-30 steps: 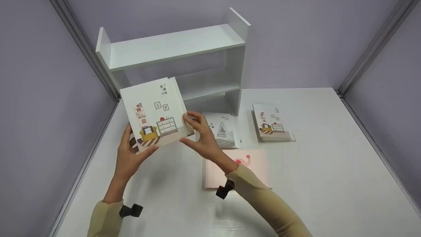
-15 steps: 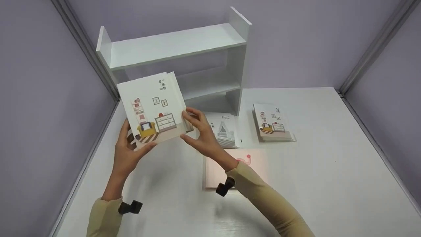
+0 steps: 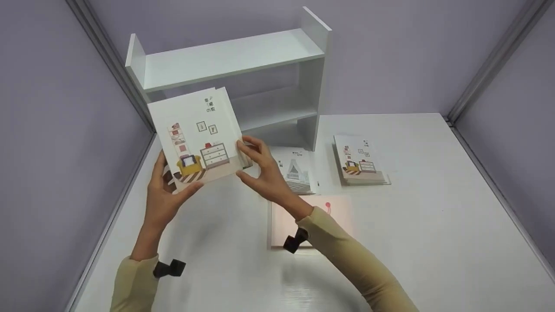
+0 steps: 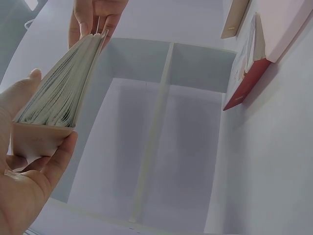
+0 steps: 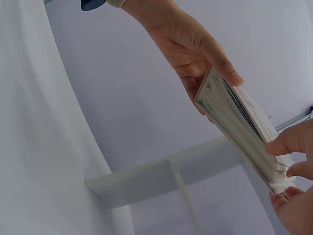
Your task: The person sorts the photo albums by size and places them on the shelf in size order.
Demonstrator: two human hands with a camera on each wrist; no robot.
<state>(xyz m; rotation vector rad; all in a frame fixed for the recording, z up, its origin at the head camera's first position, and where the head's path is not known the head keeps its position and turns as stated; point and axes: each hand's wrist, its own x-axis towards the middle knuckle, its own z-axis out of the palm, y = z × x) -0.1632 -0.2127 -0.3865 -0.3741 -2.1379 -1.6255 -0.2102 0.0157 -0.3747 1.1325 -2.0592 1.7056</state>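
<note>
Both hands hold up a thick white book (image 3: 190, 130), its cover drawn with a yellow armchair and a chest of drawers, in front of the white shelf (image 3: 234, 60). At the lower left corner my left hand (image 3: 162, 199) grips it, thumb on the front and fingers behind. My right hand (image 3: 266, 175) pinches its right edge low down. The book leans a little to the left. Seen from the left wrist, the pages (image 4: 61, 88) are slightly fanned between the covers; the right hand (image 4: 95, 17) is at the far end.
On the table lie a white book with a grey building drawing (image 3: 297, 171), a pink book (image 3: 290, 225) partly under the right forearm, and another armchair-cover book (image 3: 360, 160) on the right. Purple-grey walls (image 3: 390, 60) enclose the table.
Both hands have raised the book slightly and shifted it a little to the left. The grip looks the same, and the books on the table have stayed put.
</note>
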